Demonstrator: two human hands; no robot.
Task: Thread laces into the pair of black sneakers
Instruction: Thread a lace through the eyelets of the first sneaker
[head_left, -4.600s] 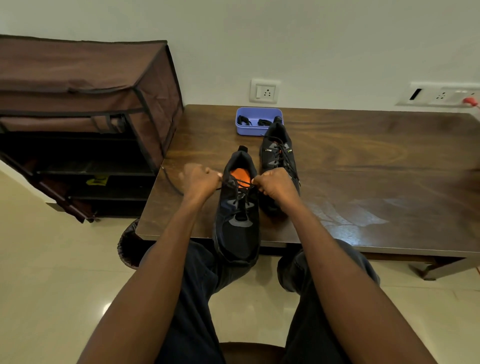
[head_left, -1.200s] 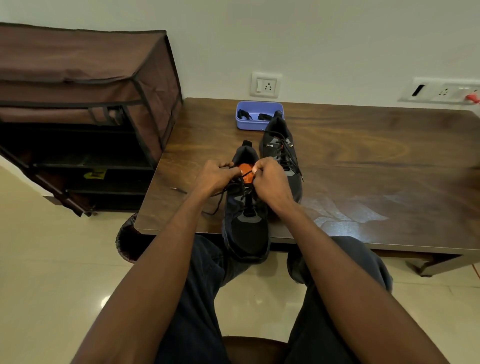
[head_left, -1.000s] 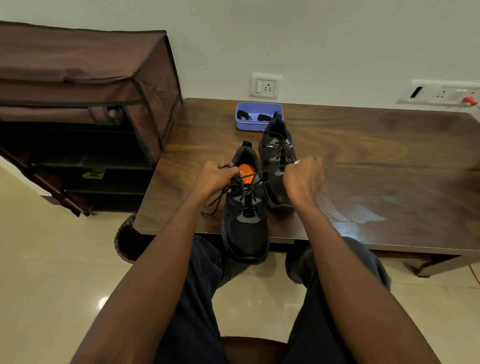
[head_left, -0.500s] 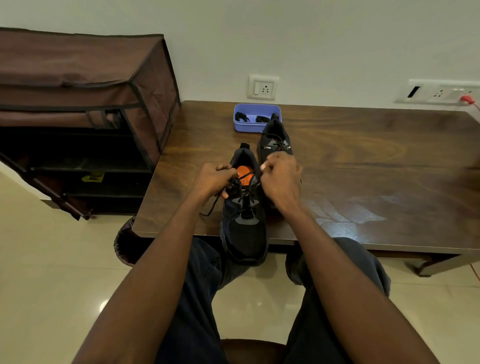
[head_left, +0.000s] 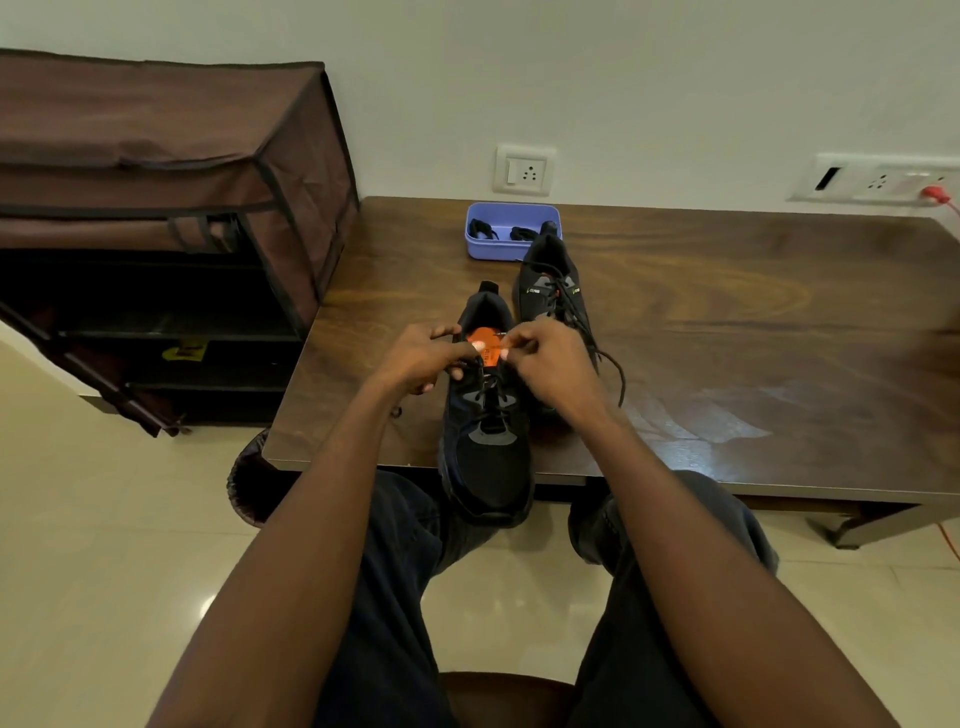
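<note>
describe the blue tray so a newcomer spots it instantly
On the wooden table, look to the far edge by the wall, below the white socket. The blue tray sits behind the farther sneaker. It is the only blue thing, with dark bundles inside.

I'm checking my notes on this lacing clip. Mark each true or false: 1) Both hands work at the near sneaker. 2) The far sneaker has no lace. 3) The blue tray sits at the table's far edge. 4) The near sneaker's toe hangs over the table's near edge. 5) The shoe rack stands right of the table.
1) True: the left hand and right hand pinch the lace at the near sneaker.
2) False: the far sneaker is laced.
3) True: the blue tray sits by the wall.
4) True: it overhangs the table.
5) False: the shoe rack stands left.
</note>
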